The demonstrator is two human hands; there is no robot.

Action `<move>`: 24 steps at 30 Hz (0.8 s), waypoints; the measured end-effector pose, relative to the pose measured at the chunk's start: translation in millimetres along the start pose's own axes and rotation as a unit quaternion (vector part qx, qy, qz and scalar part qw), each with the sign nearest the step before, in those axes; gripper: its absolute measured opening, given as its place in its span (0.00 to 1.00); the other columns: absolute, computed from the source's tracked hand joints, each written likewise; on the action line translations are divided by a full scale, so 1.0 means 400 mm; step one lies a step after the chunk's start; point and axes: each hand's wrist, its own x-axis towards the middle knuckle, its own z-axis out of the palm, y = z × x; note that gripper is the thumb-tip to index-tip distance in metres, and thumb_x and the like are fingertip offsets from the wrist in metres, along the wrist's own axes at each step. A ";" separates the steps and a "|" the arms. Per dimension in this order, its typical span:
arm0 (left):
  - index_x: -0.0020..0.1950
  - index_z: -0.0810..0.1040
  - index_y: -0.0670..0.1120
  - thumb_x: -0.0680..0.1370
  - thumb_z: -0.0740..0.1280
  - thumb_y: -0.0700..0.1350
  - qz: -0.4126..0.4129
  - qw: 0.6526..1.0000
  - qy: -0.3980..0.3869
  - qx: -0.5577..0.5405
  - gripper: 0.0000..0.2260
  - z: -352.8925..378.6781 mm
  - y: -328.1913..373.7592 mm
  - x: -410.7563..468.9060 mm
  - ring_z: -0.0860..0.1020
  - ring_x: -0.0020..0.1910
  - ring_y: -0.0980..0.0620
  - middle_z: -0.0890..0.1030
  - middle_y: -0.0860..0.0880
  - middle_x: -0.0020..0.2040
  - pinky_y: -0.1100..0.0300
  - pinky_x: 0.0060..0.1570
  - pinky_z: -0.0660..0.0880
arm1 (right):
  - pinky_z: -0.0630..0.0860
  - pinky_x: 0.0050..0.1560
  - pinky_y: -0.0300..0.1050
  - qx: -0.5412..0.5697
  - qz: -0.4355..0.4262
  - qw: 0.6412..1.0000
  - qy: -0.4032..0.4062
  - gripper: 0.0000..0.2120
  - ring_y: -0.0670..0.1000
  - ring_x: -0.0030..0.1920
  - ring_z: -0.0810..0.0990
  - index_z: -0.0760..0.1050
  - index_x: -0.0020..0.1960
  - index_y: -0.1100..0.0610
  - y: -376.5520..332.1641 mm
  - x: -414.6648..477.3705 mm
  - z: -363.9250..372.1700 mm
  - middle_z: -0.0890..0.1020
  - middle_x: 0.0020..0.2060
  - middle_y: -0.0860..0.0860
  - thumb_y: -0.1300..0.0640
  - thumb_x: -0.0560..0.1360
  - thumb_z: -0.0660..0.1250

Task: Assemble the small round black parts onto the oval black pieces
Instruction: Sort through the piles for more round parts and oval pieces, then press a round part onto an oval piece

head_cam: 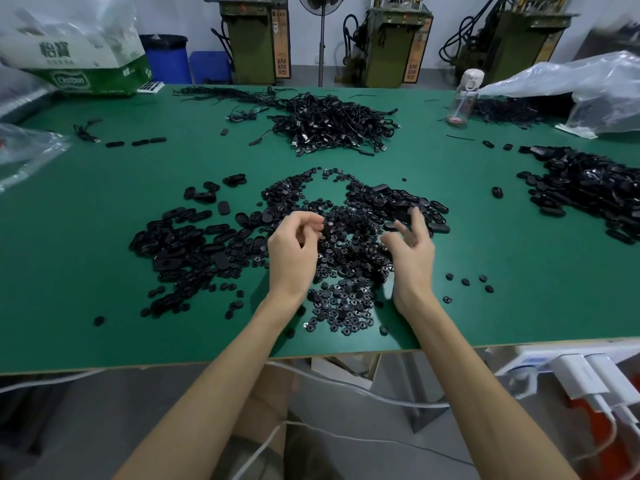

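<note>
Two bare hands are hovering over black parts spread on the green table.

Oval black pieces are lying heaped at the near left. Just right of them the left hand is curling its fingers toward the thumb; whether it is pinching anything cannot be told. Small round black parts are lying scattered beneath and between the hands. The right hand is hanging slack, fingers loosely spread, gripping nothing.

The table mat is plain dark green. The round parts, oval pieces and far cable heap are all black. Far left stands a white-and-green printed carton, with a blue barrel just right of it. The far machines are olive green.
</note>
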 end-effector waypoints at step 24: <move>0.59 0.80 0.37 0.82 0.68 0.39 -0.049 0.840 -0.029 0.539 0.07 -0.290 -0.136 0.187 0.73 0.61 0.34 0.79 0.35 0.58 0.43 0.63 0.68 | 0.59 0.55 0.38 -0.339 -0.128 0.918 -0.164 0.06 0.51 0.63 0.69 0.85 0.54 0.51 0.001 -0.023 0.036 0.80 0.55 0.47 0.55 0.78 0.73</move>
